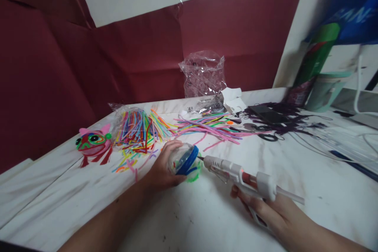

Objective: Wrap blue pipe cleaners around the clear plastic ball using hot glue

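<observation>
My left hand [168, 169] is closed round a clear plastic ball [179, 154] low over the table. Blue pipe cleaners [189, 161] run across the ball's right side, and a fuzzy green edge [194, 175] shows behind them. In my right hand [265, 208] is a white glue gun [227, 169], fingers wrapped round its handle. Its nozzle points left and ends at or very near the blue strips; whether it touches I cannot tell. A clear glue stick [291, 195] juts from the gun's back end.
A finished-looking pink and red animal head [94, 143] sits at the left. Bundled pipe cleaners [132, 128], loose pink ones [212, 128], scissors [267, 137], dark cords [295, 116] and a phone [268, 114] lie farther back. A green bin [327, 92] stands at the right.
</observation>
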The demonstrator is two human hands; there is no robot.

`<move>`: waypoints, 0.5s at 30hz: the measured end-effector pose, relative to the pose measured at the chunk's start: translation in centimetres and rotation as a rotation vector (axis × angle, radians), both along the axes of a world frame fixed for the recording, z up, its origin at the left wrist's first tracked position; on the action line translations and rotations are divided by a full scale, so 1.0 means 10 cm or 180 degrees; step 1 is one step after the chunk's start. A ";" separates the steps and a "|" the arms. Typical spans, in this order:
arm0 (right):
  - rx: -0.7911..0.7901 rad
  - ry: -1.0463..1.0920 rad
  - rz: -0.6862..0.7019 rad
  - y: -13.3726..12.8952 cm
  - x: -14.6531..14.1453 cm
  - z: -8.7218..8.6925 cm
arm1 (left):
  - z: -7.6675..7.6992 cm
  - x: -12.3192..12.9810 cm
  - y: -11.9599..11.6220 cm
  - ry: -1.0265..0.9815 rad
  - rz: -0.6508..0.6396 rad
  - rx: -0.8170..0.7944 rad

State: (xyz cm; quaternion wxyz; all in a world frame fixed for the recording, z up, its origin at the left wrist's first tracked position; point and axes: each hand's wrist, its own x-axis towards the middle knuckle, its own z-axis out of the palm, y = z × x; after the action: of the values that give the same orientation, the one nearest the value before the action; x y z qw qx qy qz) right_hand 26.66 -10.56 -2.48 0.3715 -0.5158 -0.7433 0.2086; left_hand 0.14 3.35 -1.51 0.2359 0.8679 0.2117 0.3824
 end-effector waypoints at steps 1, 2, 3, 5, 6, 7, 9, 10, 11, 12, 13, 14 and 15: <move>-0.0024 0.0033 -0.0012 -0.01 0.00 0.01 | 0.00 0.00 0.00 0.0006 -0.0001 -0.0003; -0.0048 0.0073 -0.0018 -0.02 -0.01 0.02 | 0.00 0.00 0.00 0.0013 0.0001 -0.0004; -0.0058 0.0115 0.0000 -0.03 -0.02 0.03 | 0.00 0.00 0.00 0.0021 0.0006 -0.0004; -0.0043 0.0156 0.0090 -0.05 -0.04 0.06 | 0.00 0.00 0.00 0.0026 -0.0001 -0.0001; -0.0010 0.0151 0.0128 -0.06 -0.04 0.07 | 0.01 0.00 0.00 0.0027 -0.0010 0.0006; 0.0043 0.0149 0.0161 -0.07 -0.05 0.07 | 0.01 0.00 0.00 0.0031 -0.0018 0.0014; 0.0139 0.0167 0.0186 -0.08 -0.06 0.08 | 0.01 0.01 0.00 0.0018 -0.0025 0.0054; 0.0158 0.0159 0.0193 -0.08 -0.06 0.08 | 0.01 0.01 0.00 0.0004 -0.0027 0.0075; 0.0167 0.0144 0.0209 -0.08 -0.06 0.07 | 0.01 0.01 0.00 -0.0014 -0.0024 0.0089; 0.0168 0.0131 0.0213 -0.08 -0.06 0.07 | 0.01 0.01 0.01 -0.0028 -0.0024 0.0094; 0.0168 0.0129 0.0211 -0.07 -0.06 0.06 | 0.00 0.01 0.01 -0.0034 -0.0022 0.0088; 0.0178 0.0146 0.0195 -0.07 -0.07 0.06 | 0.00 0.01 0.01 -0.0031 -0.0015 0.0076; 0.0210 0.0183 0.0194 -0.06 -0.07 0.06 | 0.00 0.01 0.01 -0.0025 -0.0008 0.0065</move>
State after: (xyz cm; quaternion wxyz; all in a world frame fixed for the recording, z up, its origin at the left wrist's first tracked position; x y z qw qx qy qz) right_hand 26.00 -11.20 -1.91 0.4029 -0.4742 -0.7542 0.2099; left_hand 0.23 3.46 -1.55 0.2284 0.8691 0.2057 0.3876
